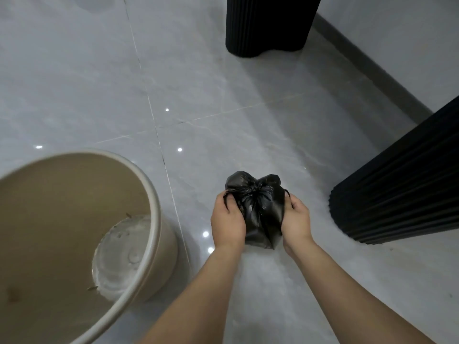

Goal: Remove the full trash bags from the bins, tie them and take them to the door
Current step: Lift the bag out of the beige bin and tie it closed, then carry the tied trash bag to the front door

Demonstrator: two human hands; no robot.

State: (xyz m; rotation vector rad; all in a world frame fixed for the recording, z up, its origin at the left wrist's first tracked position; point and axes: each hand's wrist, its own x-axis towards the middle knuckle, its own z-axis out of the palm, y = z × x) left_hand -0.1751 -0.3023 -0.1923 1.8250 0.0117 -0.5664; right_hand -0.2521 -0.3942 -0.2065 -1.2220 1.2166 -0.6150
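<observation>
Tying step in hand, judged from the gathered neck. Small black trash bag down on the floor, just right of the beige bin, already lifted out; bin bare of any liner, only specks of dirt on its pale bottom. Left hand and right hand pressed to opposite sides of the bag, fingers curled closed, each pinching what looked like a thin strip or handle of plastic at the bag's shoulder. Mouth puckered to a centre point; knot finished or not, impossible to tell. Next move, probably: drawn tight, then lifted by the neck and carried off to the door. No door in view. Glossy grey tiled floor with pale grout lines and ceiling-light reflections; two black ribbed columns nearby; grey wall and dark baseboard at right.
</observation>
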